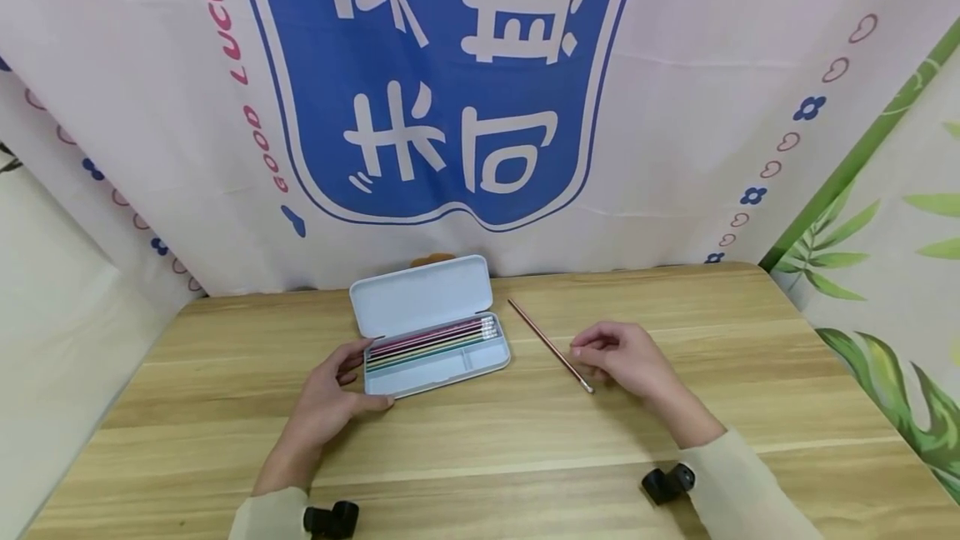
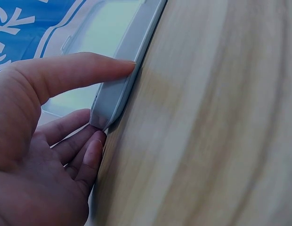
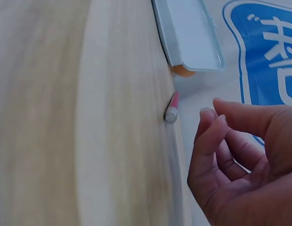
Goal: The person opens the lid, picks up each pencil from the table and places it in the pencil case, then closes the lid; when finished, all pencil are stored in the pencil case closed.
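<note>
A light blue pencil case [image 1: 431, 369] lies with its lid [image 1: 422, 297] raised at the back. Several pencils [image 1: 427, 344] in pink, dark, gold and green lie side by side in its rear part, white erasers to the right. My left hand [image 1: 330, 394] holds the case at its left end, thumb on the front edge, fingers round the left side. To the right of the case, one reddish-brown pencil [image 1: 547, 342] lies slanted on the table, its eraser end nearest me. Just right of that pencil is my right hand [image 1: 618, 357], fingers loosely bent, nothing between thumb and fingertips [image 3: 221, 120].
The wooden table [image 1: 510, 461] ends at a hanging white cloth [image 1: 675, 148] with a blue printed panel. An orange-brown piece [image 1: 432, 259] peeks out behind the lid. Leaf-patterned cloth [image 1: 900, 273] hangs at the right. Black wrist cameras [image 1: 667, 483] sit by both sleeves.
</note>
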`<state>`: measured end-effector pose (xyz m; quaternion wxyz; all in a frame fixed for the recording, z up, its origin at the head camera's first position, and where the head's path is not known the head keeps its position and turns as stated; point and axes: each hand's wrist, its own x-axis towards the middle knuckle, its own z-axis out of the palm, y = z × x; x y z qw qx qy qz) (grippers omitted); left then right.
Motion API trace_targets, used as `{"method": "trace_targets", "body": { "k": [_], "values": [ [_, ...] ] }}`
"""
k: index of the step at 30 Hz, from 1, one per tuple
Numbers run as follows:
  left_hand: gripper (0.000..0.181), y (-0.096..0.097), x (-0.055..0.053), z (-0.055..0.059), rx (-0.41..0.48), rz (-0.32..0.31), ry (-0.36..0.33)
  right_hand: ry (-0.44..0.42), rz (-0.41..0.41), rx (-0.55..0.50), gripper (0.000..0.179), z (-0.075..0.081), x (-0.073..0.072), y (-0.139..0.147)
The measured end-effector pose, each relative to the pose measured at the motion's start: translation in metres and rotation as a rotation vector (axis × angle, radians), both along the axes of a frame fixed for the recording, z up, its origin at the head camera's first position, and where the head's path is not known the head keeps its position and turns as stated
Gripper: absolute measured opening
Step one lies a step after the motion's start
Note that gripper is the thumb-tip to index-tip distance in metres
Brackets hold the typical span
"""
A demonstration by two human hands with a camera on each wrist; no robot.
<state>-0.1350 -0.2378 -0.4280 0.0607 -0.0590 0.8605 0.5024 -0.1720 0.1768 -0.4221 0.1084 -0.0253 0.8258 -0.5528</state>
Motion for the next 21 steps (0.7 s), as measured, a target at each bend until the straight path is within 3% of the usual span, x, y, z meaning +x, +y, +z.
{"method": "trace_targets", "body": {
  "k": [14, 17, 21],
  "values": [
    [0.099, -0.002, 0.000, -0.002, 0.019, 0.002, -0.016, -0.088, 0.001, -0.103, 0.035, -0.011, 0.001, 0.017],
    [0.099, -0.002, 0.000, -0.002, 0.017, 0.004, -0.018, -0.066, 0.025, -0.054, 0.034, -0.011, 0.002, 0.017],
    [0.099, -0.001, 0.000, -0.002, 0.013, 0.007, -0.019, 0.014, 0.065, 0.099, 0.032, -0.009, 0.003, 0.014]
  ]
}}
